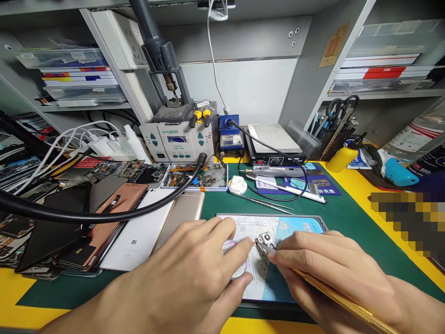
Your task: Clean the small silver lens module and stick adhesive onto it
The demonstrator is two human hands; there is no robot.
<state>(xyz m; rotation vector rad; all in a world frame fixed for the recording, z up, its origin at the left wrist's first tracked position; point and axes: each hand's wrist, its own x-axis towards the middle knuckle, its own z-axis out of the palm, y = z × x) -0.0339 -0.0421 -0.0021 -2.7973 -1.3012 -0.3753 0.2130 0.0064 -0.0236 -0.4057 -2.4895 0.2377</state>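
My right hand is closed around a craft knife with a gold knurled handle, held like a pen. The grey blade meets a small copper-coloured bit beside a small camera module. At that same spot rests the index fingertip of my left hand; its thumb stands apart, and the other fingers are bent. Under the left hand, partly hidden, lies a round thing with a purple-edged label. All of this is over a flat pad with a worn, blue-and-white printed surface.
Phones and a white phone back pile up at left, near a tray of parts. A thick black hose arches across there. Behind are a soldering station and a heating plate. Tweezers lie beyond the pad.
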